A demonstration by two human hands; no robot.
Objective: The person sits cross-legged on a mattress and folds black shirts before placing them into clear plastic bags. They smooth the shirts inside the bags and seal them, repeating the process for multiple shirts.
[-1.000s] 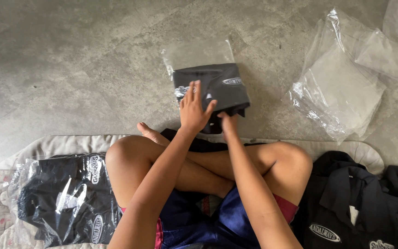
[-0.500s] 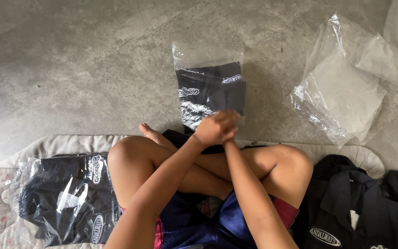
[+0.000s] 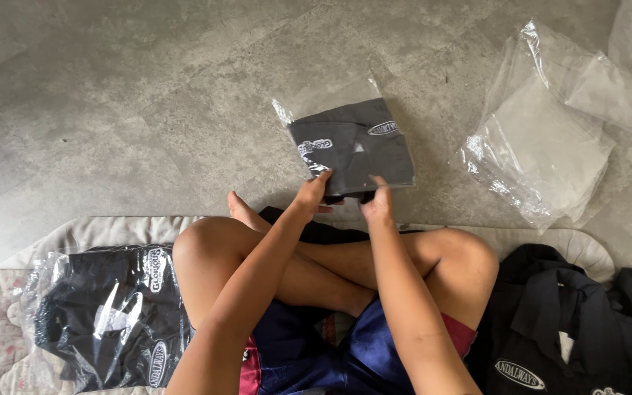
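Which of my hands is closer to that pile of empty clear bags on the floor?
Right. The right hand grips the near edge of the bagged black shirt, on the side toward the empty clear bags. The left hand holds the same edge, farther away.

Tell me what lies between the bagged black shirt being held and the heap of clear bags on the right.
Only bare grey floor between the bagged shirt and the empty bags, seen in the head view.
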